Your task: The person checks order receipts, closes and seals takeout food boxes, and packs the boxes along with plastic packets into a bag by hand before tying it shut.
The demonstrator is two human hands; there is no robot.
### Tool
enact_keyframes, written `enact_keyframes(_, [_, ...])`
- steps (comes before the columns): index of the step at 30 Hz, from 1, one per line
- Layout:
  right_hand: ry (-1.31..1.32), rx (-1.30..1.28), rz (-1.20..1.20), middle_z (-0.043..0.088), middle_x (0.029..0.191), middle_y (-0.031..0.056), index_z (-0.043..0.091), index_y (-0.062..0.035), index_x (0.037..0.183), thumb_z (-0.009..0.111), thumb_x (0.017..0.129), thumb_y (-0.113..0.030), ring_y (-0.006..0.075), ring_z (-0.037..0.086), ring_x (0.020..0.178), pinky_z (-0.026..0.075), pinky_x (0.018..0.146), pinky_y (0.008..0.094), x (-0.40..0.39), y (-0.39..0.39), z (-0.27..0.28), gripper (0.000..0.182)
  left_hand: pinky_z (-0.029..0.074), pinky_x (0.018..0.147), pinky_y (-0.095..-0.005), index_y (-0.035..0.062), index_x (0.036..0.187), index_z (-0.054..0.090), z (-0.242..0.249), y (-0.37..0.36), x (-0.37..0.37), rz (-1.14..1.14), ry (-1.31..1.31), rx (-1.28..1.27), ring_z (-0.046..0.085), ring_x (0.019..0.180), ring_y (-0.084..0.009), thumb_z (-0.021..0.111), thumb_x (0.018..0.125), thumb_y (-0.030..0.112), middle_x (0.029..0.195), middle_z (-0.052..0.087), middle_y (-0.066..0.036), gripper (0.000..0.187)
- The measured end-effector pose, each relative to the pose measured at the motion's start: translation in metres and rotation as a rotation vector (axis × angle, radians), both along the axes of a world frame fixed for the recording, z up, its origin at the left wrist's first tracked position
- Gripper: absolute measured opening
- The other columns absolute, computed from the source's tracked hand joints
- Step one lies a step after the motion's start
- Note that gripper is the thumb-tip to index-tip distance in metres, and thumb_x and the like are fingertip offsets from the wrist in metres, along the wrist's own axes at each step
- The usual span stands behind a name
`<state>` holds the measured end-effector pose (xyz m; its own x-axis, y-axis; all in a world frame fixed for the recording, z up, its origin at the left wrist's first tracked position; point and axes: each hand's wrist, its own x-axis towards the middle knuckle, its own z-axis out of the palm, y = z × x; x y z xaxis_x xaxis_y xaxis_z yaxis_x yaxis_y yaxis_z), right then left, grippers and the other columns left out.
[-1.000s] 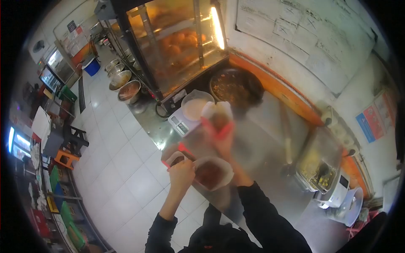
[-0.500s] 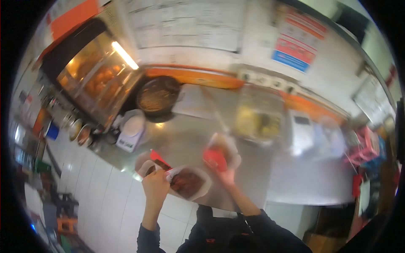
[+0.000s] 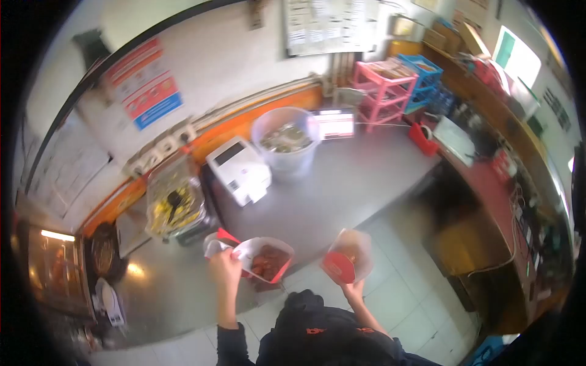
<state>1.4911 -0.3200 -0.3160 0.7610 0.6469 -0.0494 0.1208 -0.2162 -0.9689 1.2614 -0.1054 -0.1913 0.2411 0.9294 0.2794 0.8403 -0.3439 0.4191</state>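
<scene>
My left hand (image 3: 226, 267) is closed at the edges of two paper food cartons, pinching them side by side. The larger paper carton (image 3: 245, 251) is white inside with red outside, and dark reddish-brown pieces of food (image 3: 268, 262) lie in it. Beside it, a second carton (image 3: 224, 235) shows a red flap; its contents are mostly hidden. To the right, my right hand (image 3: 353, 289) is wrapped round the base of another red carton (image 3: 339, 266), lined with pale paper. Some light brownish food shows inside it, too blurred to name.
Along the steel counter (image 3: 342, 177) stand a clear tub of yellow and green food (image 3: 177, 210), a white machine with a dark display (image 3: 239, 171) and a translucent bucket (image 3: 285, 152). Pink (image 3: 386, 91) and blue racks stand farther right. A lit display cabinet (image 3: 58, 268) is at far left.
The view has swung to the right. My right hand has moved away from the left with its carton, past the counter's edge over the floor. My left hand keeps its hold.
</scene>
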Motion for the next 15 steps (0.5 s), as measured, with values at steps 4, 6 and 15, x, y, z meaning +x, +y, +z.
enact_keyframes(4, [0.004, 0.048, -0.123, 0.049, 0.11, 0.0129, 0.039, -0.0007, 0.117, 0.075, 0.062, -0.026, 0.0228, 0.049, 0.102, 0.044, 0.082, 0.0351, 0.057, -0.009, -0.018, 0.069, 0.037, 0.05, -0.0448, 0.0024, 0.06, 0.057, -0.031, 0.016, 0.113, -0.22, -0.001, 0.017, 0.052, 0.055, -0.0367, 0.062, 0.066, 0.012, 0.056, 0.052, -0.019, 0.012])
enact_keyframes(6, [-0.017, 0.076, -0.152, 0.048, 0.111, 0.0131, 0.038, -0.0009, 0.118, 0.075, 0.062, -0.025, 0.0231, 0.049, 0.103, 0.043, 0.082, 0.0351, 0.091, -0.003, -0.025, 0.071, 0.039, 0.052, -0.0447, 0.0012, 0.061, 0.056, -0.041, 0.024, 0.167, -0.25, -0.022, -0.04, 0.052, 0.057, -0.0372, 0.061, 0.066, 0.011, 0.058, 0.053, -0.02, 0.012])
enact_keyframes(15, [-0.172, 0.162, -0.182, 0.043, 0.115, 0.0137, 0.031, -0.0017, 0.122, 0.076, 0.059, -0.023, 0.0246, 0.046, 0.106, 0.043, 0.083, 0.0353, 0.308, 0.065, -0.038, 0.08, 0.042, 0.055, -0.0461, 0.0019, 0.062, 0.057, -0.099, 0.083, 0.382, -0.27, -0.087, -0.1, 0.054, 0.06, -0.0375, 0.06, 0.066, 0.009, 0.061, 0.055, -0.019, 0.008])
